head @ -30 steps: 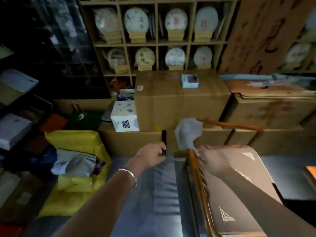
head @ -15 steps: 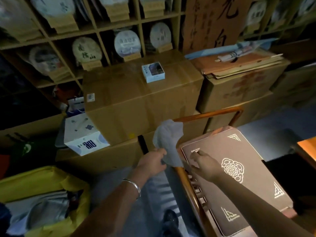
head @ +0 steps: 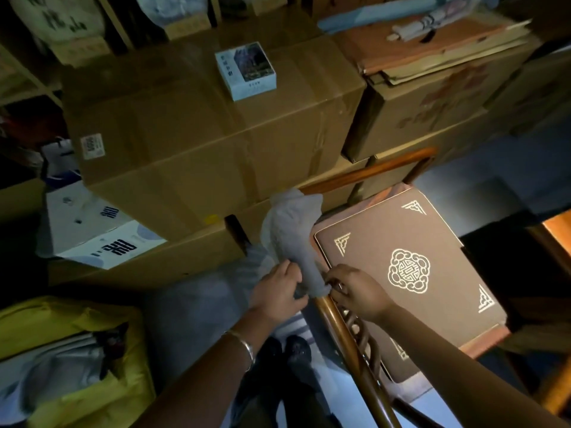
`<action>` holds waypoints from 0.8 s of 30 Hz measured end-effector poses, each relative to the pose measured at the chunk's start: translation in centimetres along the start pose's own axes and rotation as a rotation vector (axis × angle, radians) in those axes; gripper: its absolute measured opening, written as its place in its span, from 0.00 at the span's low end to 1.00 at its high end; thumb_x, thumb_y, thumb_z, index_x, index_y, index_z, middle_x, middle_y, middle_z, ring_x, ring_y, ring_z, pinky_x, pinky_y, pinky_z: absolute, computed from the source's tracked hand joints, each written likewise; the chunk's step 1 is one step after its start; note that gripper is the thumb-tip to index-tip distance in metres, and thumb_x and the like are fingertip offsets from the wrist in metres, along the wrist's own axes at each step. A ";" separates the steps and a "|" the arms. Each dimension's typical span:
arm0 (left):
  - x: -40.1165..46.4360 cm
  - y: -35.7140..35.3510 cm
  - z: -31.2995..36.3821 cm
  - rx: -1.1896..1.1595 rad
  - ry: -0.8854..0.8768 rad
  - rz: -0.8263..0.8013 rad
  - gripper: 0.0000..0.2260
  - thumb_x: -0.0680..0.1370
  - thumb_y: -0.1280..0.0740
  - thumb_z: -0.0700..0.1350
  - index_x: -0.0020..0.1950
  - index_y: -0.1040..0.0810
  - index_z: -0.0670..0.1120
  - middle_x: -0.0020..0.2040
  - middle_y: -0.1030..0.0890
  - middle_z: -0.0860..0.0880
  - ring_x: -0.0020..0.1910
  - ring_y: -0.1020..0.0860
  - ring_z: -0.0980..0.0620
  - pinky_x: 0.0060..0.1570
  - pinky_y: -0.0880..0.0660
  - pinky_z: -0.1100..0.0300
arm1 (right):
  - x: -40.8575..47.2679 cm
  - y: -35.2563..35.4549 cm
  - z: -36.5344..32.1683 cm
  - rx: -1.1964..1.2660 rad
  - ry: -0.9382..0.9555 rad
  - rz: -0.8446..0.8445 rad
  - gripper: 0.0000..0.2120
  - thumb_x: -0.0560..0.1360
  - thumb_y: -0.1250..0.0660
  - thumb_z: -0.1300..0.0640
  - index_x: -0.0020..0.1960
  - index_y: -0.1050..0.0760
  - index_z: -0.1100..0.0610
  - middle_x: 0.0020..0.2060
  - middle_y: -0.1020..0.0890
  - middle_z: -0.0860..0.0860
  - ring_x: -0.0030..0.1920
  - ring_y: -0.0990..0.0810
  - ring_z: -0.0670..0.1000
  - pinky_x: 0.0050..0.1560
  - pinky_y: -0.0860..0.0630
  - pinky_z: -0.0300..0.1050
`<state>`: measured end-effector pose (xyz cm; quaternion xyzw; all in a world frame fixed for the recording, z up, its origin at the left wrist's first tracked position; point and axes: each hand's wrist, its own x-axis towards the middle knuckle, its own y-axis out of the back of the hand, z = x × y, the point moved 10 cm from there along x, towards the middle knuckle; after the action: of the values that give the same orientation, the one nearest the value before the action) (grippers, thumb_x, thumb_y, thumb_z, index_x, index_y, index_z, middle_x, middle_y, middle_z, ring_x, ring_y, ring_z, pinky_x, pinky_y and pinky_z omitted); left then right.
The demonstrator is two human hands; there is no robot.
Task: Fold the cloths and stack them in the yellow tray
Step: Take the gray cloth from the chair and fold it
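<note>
A grey cloth [head: 290, 230] hangs over the corner of a wooden chair's rail [head: 340, 332], in the middle of the view. My left hand [head: 278, 291] grips the cloth's lower end from the left. My right hand [head: 355, 291] pinches the same lower edge from the right, just above the rail. The yellow tray [head: 92, 393] sits at the bottom left with several light and dark cloths [head: 52, 366] lying in it. A bracelet is on my left wrist.
The chair's brown cushion [head: 404, 273] with gold patterns lies right of my hands. Large cardboard boxes [head: 200, 143] stand behind, with a small blue-white box [head: 245, 71] on top and a white box [head: 92, 230] to the left. Wooden shelves fill the back. My shoes [head: 287, 350] show below.
The view has tilted down and closed in on the chair. My left hand reached the cloth and both hands now hold its lower end.
</note>
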<state>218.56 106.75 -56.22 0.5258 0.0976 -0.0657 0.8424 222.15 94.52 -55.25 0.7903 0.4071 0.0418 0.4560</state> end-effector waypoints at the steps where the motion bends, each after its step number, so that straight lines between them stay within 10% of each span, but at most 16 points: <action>1: -0.1 0.1 -0.1 -0.007 -0.008 0.014 0.14 0.71 0.31 0.54 0.50 0.28 0.50 0.53 0.26 0.51 0.52 0.24 0.52 0.40 0.32 0.61 | 0.0 0.1 -0.2 0.011 -0.004 0.012 0.08 0.75 0.35 0.53 0.54 0.24 0.51 0.51 0.21 0.49 0.51 0.24 0.47 0.54 0.25 0.44; 11: 0.3 5.1 1.6 -0.207 -0.150 0.086 0.05 0.78 0.37 0.47 0.51 0.28 0.48 0.48 0.21 0.49 0.45 0.23 0.51 0.37 0.33 0.62 | -1.0 2.1 -1.1 0.047 -0.105 0.072 0.03 0.73 0.44 0.43 0.46 0.38 0.35 0.40 0.29 0.37 0.41 0.27 0.36 0.38 0.35 0.30; 24: 3.4 11.3 7.2 -0.179 -0.418 -0.035 0.10 0.80 0.40 0.54 0.49 0.24 0.51 0.41 0.19 0.51 0.41 0.21 0.54 0.38 0.24 0.59 | -9.5 9.6 -1.8 -0.232 -0.426 0.387 0.10 0.74 0.38 0.50 0.48 0.40 0.46 0.39 0.30 0.46 0.35 0.32 0.47 0.30 0.43 0.33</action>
<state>224.93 105.19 -44.07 0.4220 -0.0647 -0.1788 0.8864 220.82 86.88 -44.08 0.7868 0.1369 0.0074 0.6018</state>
